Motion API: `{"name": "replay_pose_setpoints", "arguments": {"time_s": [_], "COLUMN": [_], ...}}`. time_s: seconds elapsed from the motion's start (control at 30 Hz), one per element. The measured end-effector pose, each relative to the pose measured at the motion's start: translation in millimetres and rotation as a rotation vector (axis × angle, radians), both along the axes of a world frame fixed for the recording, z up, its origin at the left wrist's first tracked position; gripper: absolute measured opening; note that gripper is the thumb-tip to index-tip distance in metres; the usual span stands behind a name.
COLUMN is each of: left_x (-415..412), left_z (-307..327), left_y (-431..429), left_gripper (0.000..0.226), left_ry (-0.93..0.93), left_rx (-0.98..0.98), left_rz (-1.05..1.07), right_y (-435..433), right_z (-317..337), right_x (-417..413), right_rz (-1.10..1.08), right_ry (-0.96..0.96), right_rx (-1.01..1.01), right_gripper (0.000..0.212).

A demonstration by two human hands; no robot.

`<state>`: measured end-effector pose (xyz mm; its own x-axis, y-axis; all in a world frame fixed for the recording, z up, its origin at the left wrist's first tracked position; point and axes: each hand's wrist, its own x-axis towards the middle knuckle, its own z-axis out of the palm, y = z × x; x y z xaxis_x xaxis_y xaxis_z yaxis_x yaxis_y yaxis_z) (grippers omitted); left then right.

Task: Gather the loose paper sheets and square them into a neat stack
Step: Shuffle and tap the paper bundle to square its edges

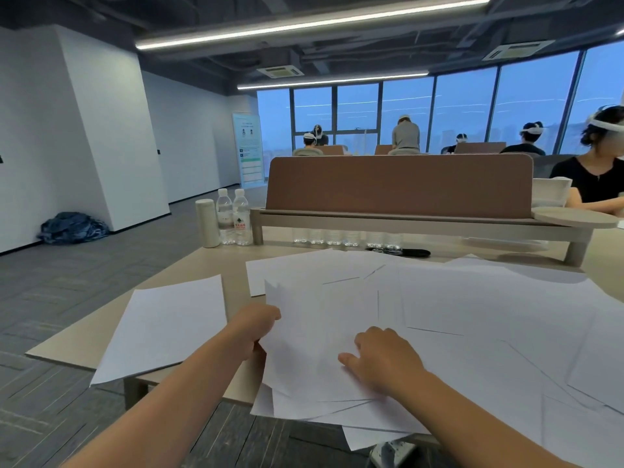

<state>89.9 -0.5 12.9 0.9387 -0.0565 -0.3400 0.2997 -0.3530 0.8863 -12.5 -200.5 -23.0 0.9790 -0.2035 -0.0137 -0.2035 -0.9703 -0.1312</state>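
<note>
I see two water bottles (236, 217) just beside white flask (207, 223), bench (209, 265) far corner; brown divider panel (398, 184) across back; blue cloth heap (72, 228) on floor (101, 271) by wall (33, 130).

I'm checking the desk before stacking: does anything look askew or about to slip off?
Yes. The loose sheets lie fanned at mixed angles, several overhanging the near edge of the table. A single sheet lies apart at left, its corner past the edge. The left hand grips the pile's side; the right hand rests on top.
</note>
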Motion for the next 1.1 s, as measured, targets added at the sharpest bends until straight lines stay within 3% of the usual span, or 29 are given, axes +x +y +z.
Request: {"name": "replay_pose_setpoints", "arguments": {"time_s": [0.07, 0.27, 0.47, 0.57, 0.7, 0.87, 0.97, 1.1], "left_x": [0, 6, 7, 6, 3, -8, -16, -21], "left_z": [2, 1, -11, -10, -3, 11, 20, 26], "left_y": [-2, -6, -8, -8, 7, 38, 57, 72], "left_gripper": [0.027, 0.027, 0.027, 0.023, 0.024, 0.029, 0.02, 0.024], "left_ry": [0.004, 0.084, 0.061, -0.03, -0.025, -0.069, -0.063, -0.085], "left_rx": [0.037, -0.147, 0.121, 0.262, 0.128, 0.007, -0.083, -0.223], "left_rz": [-0.008, -0.003, -0.032, -0.063, -0.059, -0.049, -0.024, 0.0], "right_y": [-3, -8, -14, -20, -25, -18, -11, -3], "right_z": [-2, -4, -8, -12, -12, -3, 4, 14], "right_x": [0, 4, 5, 8, 7, 4, 4, 6], "right_rz": [0.008, 0.023, 0.013, -0.011, -0.068, -0.159, -0.202, -0.227], "right_ry": [-0.017, -0.064, -0.086, -0.123, -0.172, -0.211, -0.229, -0.192], "right_rx": [-0.006, 0.013, 0.047, 0.11, 0.211, 0.384, 0.572, 0.839], "right_gripper": [0.052, 0.046, 0.035, 0.042, 0.052, 0.039, 0.034, 0.059]}}
